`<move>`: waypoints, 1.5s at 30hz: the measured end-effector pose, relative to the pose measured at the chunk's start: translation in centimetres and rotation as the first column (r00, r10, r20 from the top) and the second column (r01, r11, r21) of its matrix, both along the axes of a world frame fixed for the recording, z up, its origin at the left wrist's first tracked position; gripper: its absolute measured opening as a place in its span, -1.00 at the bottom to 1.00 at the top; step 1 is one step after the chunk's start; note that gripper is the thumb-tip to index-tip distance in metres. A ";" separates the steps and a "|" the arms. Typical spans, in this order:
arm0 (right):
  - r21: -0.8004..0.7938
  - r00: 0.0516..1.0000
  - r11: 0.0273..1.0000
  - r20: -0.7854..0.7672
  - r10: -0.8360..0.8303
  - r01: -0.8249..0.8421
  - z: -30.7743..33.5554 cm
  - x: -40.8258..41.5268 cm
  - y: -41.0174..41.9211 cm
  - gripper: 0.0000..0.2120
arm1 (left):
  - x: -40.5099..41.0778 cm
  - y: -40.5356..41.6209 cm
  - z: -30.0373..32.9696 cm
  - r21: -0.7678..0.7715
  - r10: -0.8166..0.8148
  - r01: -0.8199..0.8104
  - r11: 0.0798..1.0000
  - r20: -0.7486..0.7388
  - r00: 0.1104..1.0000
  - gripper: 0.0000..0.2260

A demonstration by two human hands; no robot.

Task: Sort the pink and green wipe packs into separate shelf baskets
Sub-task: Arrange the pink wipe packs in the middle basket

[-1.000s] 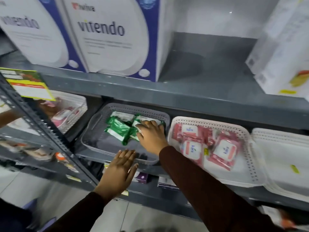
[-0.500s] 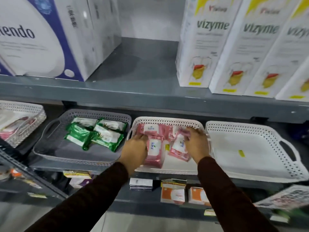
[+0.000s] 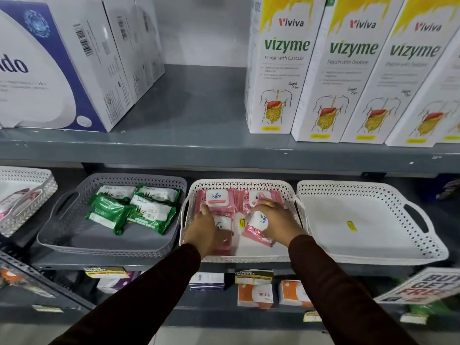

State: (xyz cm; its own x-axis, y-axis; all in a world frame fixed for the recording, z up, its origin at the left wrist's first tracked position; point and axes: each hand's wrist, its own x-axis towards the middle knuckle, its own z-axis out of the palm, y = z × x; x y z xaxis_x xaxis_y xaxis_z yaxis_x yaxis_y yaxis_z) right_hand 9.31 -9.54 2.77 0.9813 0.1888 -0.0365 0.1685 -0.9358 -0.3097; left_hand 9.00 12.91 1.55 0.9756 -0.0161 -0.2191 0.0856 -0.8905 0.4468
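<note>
Several green wipe packs (image 3: 134,210) lie in the grey basket (image 3: 74,242) on the middle shelf. To its right, the white basket (image 3: 249,257) holds several pink wipe packs (image 3: 219,199). Both my hands are inside the white basket. My left hand (image 3: 202,226) rests on a pink pack (image 3: 222,224) at the front left, fingers curled over it. My right hand (image 3: 276,217) grips another pink pack (image 3: 257,229), which is tilted with its near end raised off the basket floor.
An empty white basket (image 3: 368,220) with a yellow sticker stands to the right, another white basket (image 3: 27,192) at the far left. Tall Vizyme boxes (image 3: 278,70) and blue-white boxes (image 3: 62,70) fill the upper shelf. Small orange boxes (image 3: 255,295) sit on the shelf below.
My view swung right from the grey basket. My right hand left the green packs, and both hands moved into the white basket onto pink packs.
</note>
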 end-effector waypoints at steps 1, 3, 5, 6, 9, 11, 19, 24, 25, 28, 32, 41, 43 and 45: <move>0.008 1.000 1.000 -0.007 -0.020 0.020 0.1 -0.1 0.1 -0.32 | -0.2 0.3 0.0 -0.049 0.008 -0.006 0.999 0.037 0.999 -0.07; 0.017 0.997 0.997 -0.012 -0.070 0.070 0.4 -0.3 0.3 -0.36 | -0.4 0.7 -0.2 -0.131 0.043 -0.034 0.991 0.070 0.997 -0.21; -0.006 0.991 0.991 -0.003 -0.137 0.137 0.4 -0.7 0.6 -0.45 | 0.1 0.9 -0.1 -0.211 0.166 -0.161 0.964 0.007 0.986 -0.37; -0.011 0.985 0.985 -0.002 -0.174 0.174 0.3 -0.8 0.6 -0.50 | 0.3 0.9 0.1 -0.258 0.215 -0.218 0.941 -0.039 0.976 -0.46; 0.099 0.954 0.948 -0.036 -0.299 0.301 0.0 -1.3 0.5 -0.50 | 0.6 1.1 1.2 -0.225 0.124 -0.153 0.962 -0.135 0.983 -0.66; 0.113 0.950 0.943 -0.017 -0.312 0.311 -0.3 -1.2 0.4 -0.48 | 0.5 1.3 1.7 -0.096 0.035 -0.048 0.994 -0.129 0.991 -0.71; 0.295 0.978 0.946 -0.192 -0.075 0.131 -0.6 -1.3 -2.2 -0.38 | 1.3 3.6 1.8 0.144 -0.608 0.592 0.793 0.116 0.785 -0.39; 0.252 0.985 0.954 -0.105 -0.138 0.161 -2.5 -2.3 -1.8 -0.40 | 0.9 2.3 -0.6 0.116 -0.448 0.434 0.893 0.157 0.880 -0.56; 0.257 0.984 0.951 -0.093 -0.150 0.169 -2.6 -2.4 -1.6 -0.40 | 0.9 2.0 -0.7 0.134 -0.406 0.387 0.912 0.175 0.897 -0.60; 0.302 0.986 0.940 -0.090 -0.141 0.161 -2.9 -2.2 -0.7 -0.42 | 1.4 1.5 -0.8 0.119 -0.381 0.364 0.924 0.186 0.906 -0.66; 0.301 0.983 0.938 -0.113 -0.143 0.171 -3.1 -1.4 0.5 -0.44 | 2.2 2.1 -0.5 -0.050 -0.383 0.392 0.919 0.131 0.914 -0.68; 0.163 0.979 0.971 -0.132 -0.156 0.176 -2.8 -0.9 1.1 -0.52 | 0.7 5.1 1.9 -0.257 -0.319 0.363 0.896 0.196 0.927 -0.60; 0.172 0.979 0.964 -0.065 -0.194 0.202 -1.9 -1.1 3.0 -0.54 | -0.4 8.4 2.4 -0.220 -0.200 0.301 0.928 0.388 0.900 -0.67; 0.256 0.981 0.950 0.030 -0.190 0.176 -0.8 -1.5 7.0 -0.56 | -1.3 13.1 2.5 -0.211 -0.064 0.181 0.961 0.465 0.883 -0.76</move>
